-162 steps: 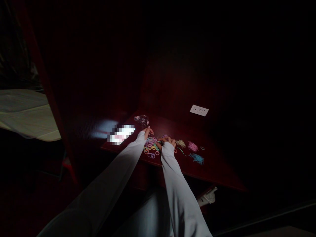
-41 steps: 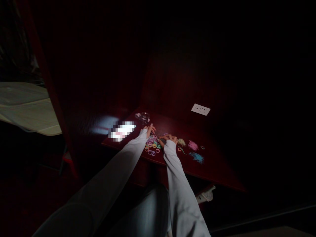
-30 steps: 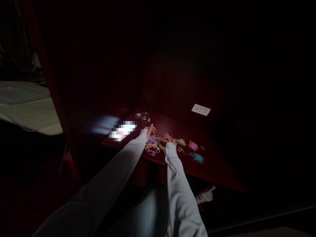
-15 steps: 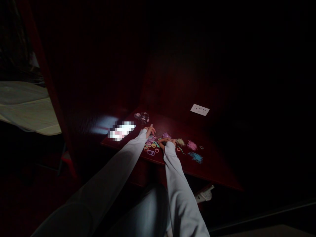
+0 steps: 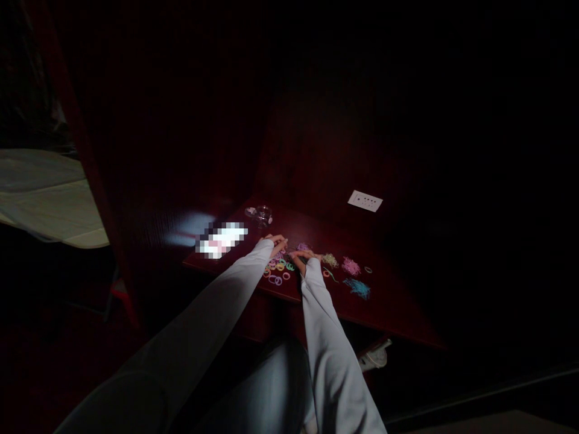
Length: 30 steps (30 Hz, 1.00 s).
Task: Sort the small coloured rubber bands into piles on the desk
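Purple, yellow and green rings (image 5: 280, 266) are spread loosely near the front edge of the desk (image 5: 393, 310), partly overlapped by the left hand (image 5: 277, 243). Its fingers are held slightly bent; whether anything is gripped cannot be made out. Just beside the rings, the right hand (image 5: 307, 260) is held half curled, its grip likewise unclear. To its right, a cream pile (image 5: 330, 260), a pink pile (image 5: 351, 266) and a blue pile (image 5: 358, 288) are laid apart. Farther left, a blurred, lit screen (image 5: 222, 240) is seen.
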Each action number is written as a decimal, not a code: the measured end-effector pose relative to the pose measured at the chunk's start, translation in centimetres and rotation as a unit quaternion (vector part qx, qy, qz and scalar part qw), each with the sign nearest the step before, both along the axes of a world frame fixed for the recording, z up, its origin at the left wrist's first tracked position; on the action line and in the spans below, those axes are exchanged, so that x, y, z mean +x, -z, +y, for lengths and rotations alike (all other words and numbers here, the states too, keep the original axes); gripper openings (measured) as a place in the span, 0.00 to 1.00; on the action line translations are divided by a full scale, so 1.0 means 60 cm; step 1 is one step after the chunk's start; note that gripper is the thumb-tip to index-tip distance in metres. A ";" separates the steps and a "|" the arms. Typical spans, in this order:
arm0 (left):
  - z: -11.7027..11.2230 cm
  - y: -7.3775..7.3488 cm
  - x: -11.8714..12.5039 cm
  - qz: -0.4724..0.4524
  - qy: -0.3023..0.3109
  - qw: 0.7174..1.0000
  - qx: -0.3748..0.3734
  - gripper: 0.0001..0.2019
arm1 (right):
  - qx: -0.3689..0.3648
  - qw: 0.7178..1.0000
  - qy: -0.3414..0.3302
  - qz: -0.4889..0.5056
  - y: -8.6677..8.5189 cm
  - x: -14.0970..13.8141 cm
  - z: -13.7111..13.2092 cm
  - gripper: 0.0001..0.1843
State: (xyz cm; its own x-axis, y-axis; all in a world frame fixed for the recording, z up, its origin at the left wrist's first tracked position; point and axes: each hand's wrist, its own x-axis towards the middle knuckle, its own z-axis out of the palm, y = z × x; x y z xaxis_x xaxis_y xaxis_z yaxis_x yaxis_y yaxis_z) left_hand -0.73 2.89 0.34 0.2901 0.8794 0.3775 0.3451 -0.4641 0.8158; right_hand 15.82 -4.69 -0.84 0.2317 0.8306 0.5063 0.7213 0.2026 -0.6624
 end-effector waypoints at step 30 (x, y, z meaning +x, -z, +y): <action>-0.007 -0.017 -0.002 -0.021 0.074 0.996 -0.038 0.31 | 0.035 0.998 0.012 0.055 0.000 -0.006 0.012 0.24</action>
